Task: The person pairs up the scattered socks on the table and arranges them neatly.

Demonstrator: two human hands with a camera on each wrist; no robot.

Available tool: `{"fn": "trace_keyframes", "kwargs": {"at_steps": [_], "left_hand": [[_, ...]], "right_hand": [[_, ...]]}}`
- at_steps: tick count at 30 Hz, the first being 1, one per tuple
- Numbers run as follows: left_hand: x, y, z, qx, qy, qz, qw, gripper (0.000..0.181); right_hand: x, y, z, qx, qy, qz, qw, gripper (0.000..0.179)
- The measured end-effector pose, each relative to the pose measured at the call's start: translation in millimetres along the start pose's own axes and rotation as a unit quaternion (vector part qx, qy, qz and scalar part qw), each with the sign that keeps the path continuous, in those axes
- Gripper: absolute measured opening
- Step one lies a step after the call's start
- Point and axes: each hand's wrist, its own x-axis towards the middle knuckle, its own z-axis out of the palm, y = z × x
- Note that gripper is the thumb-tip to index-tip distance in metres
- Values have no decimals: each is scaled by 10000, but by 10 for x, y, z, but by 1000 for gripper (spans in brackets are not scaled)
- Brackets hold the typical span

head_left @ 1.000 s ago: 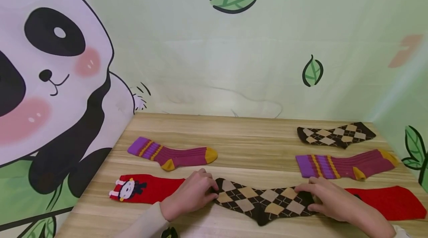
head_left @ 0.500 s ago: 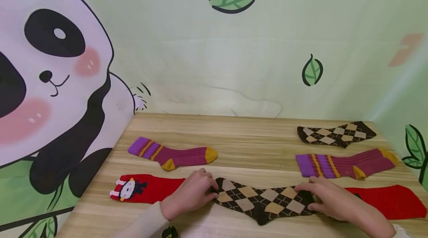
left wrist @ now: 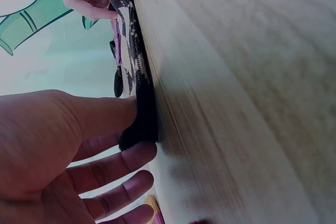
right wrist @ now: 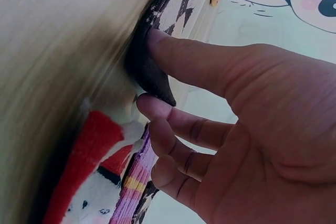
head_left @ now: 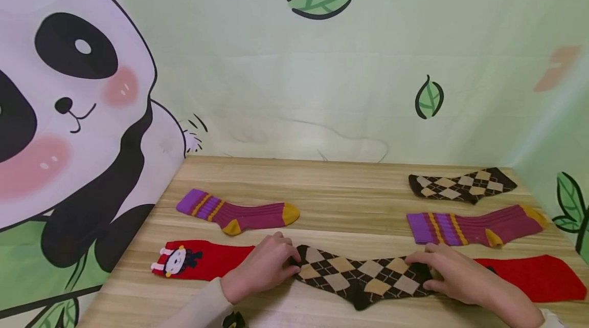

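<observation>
A black, tan and grey argyle sock (head_left: pixel 349 272) lies sideways on the wooden table, between both hands. My left hand (head_left: pixel 267 269) pinches its left black end; in the left wrist view the thumb presses the sock (left wrist: pixel 139 85) and the index fingertip is at its edge, other fingers spread apart. At the opposite black end, my right hand (head_left: pixel 460 277) holds it between thumb and index finger, as the right wrist view shows on the sock (right wrist: pixel 149 64). Beyond my left hand lies a red sock (head_left: pixel 221 261) with an animal face; another red sock (head_left: pixel 536 279) is partly hidden by my right forearm.
Behind lie two purple-and-maroon socks with mustard toes, one left (head_left: pixel 257 217) and one right (head_left: pixel 478 228). A second argyle sock (head_left: pixel 460 187) rests at the back right. A small black-and-yellow item (head_left: pixel 233 320) shows beside the left sleeve. Panda-printed fabric (head_left: pixel 276 87) encloses the table (head_left: pixel 349 179).
</observation>
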Motion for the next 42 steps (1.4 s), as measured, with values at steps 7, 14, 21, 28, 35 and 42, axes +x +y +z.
{"fn": "trace_keyframes", "kwargs": {"at_steps": [7, 14, 21, 28, 35, 42], "left_hand": [[-13, 41, -24, -97, -161, -139, 9997, 13], [8, 84, -105, -81, -156, -239, 9996, 14], [152, 123, -156, 158, 427, -13, 9990, 15], [378, 196, -188, 150, 925, 194, 9954, 21], [620, 226, -172, 340, 1453, 310, 9883, 26], [937, 233, -174, 404, 1950, 337, 9794, 24]], "right_hand": [[-13, 7, 7, 92, -94, -8, 9999, 45], [-21, 11, -58, -97, -8, -73, 9999, 42], [-46, 37, -231, -345, 105, -11, 9993, 36], [-94, 128, -421, -830, 925, -423, 9914, 32], [-84, 211, -516, -1290, 2133, -620, 9664, 31], [-64, 384, -664, -1536, 3484, -1072, 9185, 58]]}}
